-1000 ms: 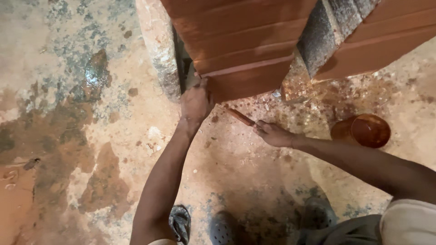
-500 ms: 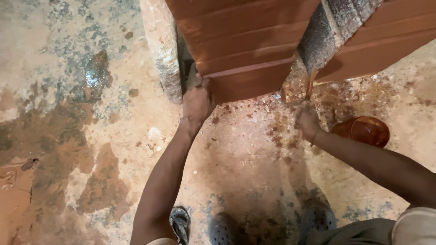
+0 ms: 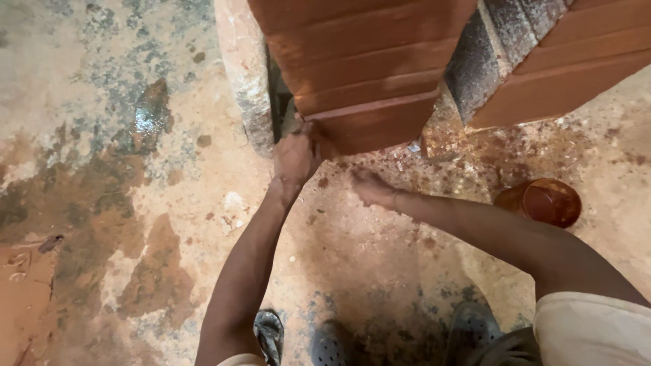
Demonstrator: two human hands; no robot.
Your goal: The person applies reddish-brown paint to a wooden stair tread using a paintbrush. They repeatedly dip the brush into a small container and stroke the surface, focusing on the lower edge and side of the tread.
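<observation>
A large ribbed red brick stands at the top middle of the head view. My left hand grips its lower left corner, with the fingers reaching into the dark gap beside it. Just below the brick's bottom edge, my right hand hovers low over the gritty floor, knuckles up and fingers curled under. I cannot make out anything in it. Both forearms stretch up from the bottom of the view.
A grey mortar joint separates the brick from a second red brick on the right. A rough grey stone edge stands left of the gap. A brown bowl sits on the floor at right. My sandalled feet are below.
My right hand went from below the brick, with a thin stick in it, up to the mortar joint, then back left under the brick. The left hand stayed on the corner.
</observation>
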